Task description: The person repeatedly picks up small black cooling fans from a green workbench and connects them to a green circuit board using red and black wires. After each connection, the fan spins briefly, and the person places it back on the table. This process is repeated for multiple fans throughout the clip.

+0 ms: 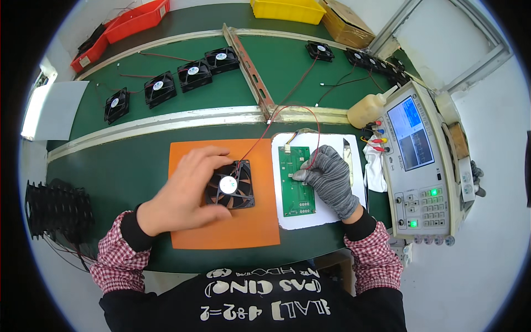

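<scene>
A black square cooling fan (229,185) with a white round label lies on an orange mat (221,235). My bare left hand (185,191) is around its left side, thumb and fingers spread; whether they touch the frame I cannot tell. The fan's thin red cable (293,106) loops up and over to the right. My right hand (329,180), in a grey knit glove, pinches the cable's end at a green circuit board (296,196). The plug itself is hidden by the fingers. The board lies on a white pad (326,216) and carries several small white sockets.
A test instrument (412,149) with a lit screen stands at right, beside a yellowish bottle (365,109). More fans (193,74) lie on the far green surface, either side of a metal bar (246,66). Stacked fans (58,210) stand left. Red bins (135,22) and a yellow bin (287,10) are behind.
</scene>
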Available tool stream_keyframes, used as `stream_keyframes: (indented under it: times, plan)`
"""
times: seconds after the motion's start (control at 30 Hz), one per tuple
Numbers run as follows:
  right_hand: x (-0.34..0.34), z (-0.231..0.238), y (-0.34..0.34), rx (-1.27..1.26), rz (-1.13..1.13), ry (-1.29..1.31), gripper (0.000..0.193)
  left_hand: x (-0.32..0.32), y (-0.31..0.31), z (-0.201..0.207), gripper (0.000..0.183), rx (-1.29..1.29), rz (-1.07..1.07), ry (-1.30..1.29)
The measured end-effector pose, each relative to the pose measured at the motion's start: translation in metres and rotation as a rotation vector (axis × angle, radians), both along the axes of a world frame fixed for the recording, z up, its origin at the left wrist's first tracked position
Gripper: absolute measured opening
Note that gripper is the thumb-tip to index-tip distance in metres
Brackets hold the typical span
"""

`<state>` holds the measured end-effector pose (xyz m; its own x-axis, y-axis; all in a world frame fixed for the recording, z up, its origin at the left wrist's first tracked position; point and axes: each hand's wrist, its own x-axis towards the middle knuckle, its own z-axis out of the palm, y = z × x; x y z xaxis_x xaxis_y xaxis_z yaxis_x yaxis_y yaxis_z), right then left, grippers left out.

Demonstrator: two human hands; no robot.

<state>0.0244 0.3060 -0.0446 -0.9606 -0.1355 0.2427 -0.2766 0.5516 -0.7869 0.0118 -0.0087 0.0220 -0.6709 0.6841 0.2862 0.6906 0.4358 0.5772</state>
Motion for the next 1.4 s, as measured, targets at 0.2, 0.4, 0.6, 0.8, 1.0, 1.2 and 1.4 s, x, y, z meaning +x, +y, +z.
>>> stream_keyframes:
  times: [0.2, 0.4, 0.6, 0.8, 1.0, 1.2, 1.4]
  plan:
    - [-0.003, 0.005, 0.001, 0.137, 0.074, 0.059, 0.027, 0.010, 0.014, -0.024, 0.092, -0.169, 0.060, 0.163]
    - [-0.012, -0.003, 0.011, 0.050, 0.117, 0.018, 0.028, 0.042, 0.010, 0.020, 0.052, -0.110, 0.030, 0.741]
    - [-0.008, 0.003, 0.007, 0.157, 0.130, 0.164, 0.022, 0.069, -0.010, 0.012, 0.034, 0.463, -0.015, 1.293]
    - [-0.012, 0.003, 0.009, -0.201, 0.157, -0.104, 0.023, 0.034, 0.003, 0.029, 0.089, 0.086, 0.024, 0.461]
    - [-0.002, 0.008, -0.003, 0.271, 0.055, 0.204, 0.020, -0.004, 0.010, -0.027, 0.086, -0.058, 0.101, 0.179]
    - [-0.003, 0.013, -0.009, 0.314, 0.054, 0.165, 0.017, -0.004, 0.009, -0.031, 0.086, -0.058, 0.088, 0.169]
    - [-0.009, -0.003, 0.001, 0.124, 0.146, 0.223, 0.020, 0.013, 0.011, -0.001, 0.065, -0.084, 0.049, 0.507]
